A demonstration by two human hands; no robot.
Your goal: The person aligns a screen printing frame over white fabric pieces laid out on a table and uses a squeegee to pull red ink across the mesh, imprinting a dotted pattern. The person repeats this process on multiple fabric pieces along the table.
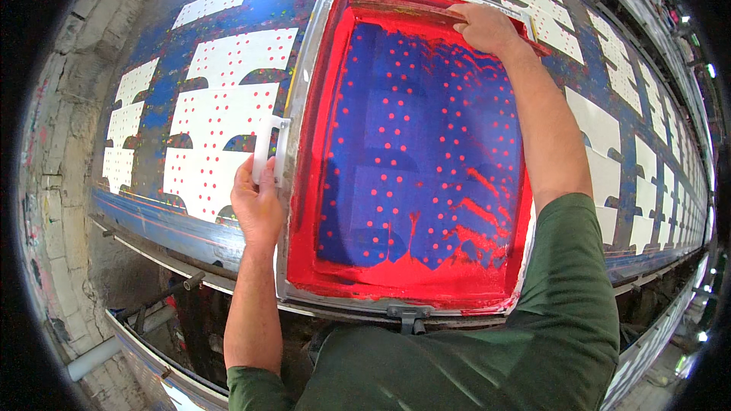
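Note:
A screen-printing frame (304, 91) lies in front of me on the long table. Its blue mesh (411, 137) carries rows of small reddish dots, and red ink (411, 272) is pooled along the near end and smeared along the sides. My left hand (257, 202) is closed round the white handle (264, 144) on the frame's left side. At the far end, my right hand (487, 28) grips a red-stained squeegee (411, 7) that lies across the inside of the frame. Some of its fingers are hidden behind the hand.
White cut pieces (221, 110) with red dots lie in rows on the dark, ink-stained table (145, 217). To the right, plain white pieces (594, 125) lie beside the frame. A metal rail (171, 262) runs along the near edge; a block wall (65, 144) stands left.

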